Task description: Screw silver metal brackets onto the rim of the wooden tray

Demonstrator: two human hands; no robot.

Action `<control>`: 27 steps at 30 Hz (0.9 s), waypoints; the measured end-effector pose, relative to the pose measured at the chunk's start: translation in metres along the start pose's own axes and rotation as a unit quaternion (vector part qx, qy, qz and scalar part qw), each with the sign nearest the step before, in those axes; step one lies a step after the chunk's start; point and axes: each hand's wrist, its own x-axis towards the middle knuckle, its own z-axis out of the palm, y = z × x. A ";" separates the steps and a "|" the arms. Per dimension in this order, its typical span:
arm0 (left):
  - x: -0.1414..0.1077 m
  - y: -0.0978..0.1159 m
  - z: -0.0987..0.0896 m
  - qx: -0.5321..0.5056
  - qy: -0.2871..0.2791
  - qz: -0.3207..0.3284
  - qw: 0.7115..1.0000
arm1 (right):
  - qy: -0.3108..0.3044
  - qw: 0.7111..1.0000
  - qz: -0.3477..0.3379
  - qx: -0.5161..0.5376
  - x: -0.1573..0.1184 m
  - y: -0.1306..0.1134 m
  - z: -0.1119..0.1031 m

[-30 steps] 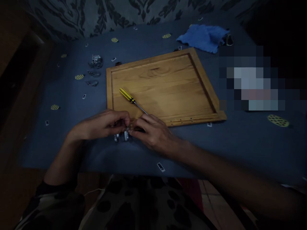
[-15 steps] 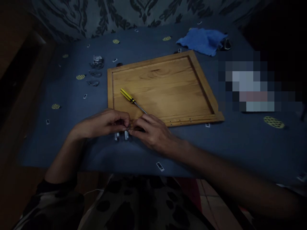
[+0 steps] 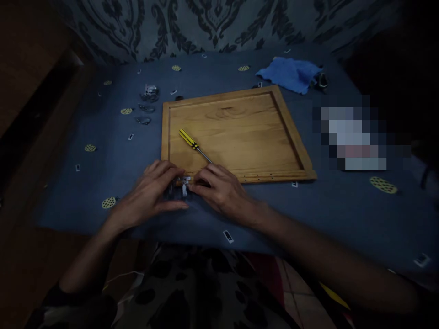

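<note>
A metal hinge [image 3: 185, 188] sits at the near edge of a framed wooden panel [image 3: 233, 132], toward its left corner. My right hand [image 3: 222, 192] has its thumb and forefinger pinched at the hinge's right side. On the left, my left hand [image 3: 154, 192] is open, thumb spread from the fingers. Its fingertips lie over the panel edge near the hinge, partly hiding another metal piece. A screwdriver [image 3: 188, 139] with a yellow and black handle rests on the panel, its tip hidden behind my right hand.
Several metal hinges [image 3: 148, 96] lie on the blue patterned cloth [image 3: 113, 173], left of the panel. At the back right is a crumpled blue rag [image 3: 291, 74], with a dark object [image 3: 322, 81] beside it. A blurred-out patch covers something at the right.
My left hand has opened from a pinch, its thumb moving down and away from the fingers, so the hinge shows more. My right hand stays at the hinge. The view has shifted slightly.
</note>
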 end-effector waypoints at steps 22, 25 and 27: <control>-0.008 -0.010 0.041 0.012 0.127 -0.016 0.992 | 0.018 1.000 -0.016 -0.002 0.002 0.001 -0.003; -0.008 -0.010 0.041 0.014 0.132 -0.012 0.991 | 0.002 1.000 -0.008 0.009 0.002 0.000 -0.004; -0.008 -0.010 0.041 0.011 0.130 -0.014 0.991 | -0.011 1.000 0.005 0.010 0.001 0.000 -0.004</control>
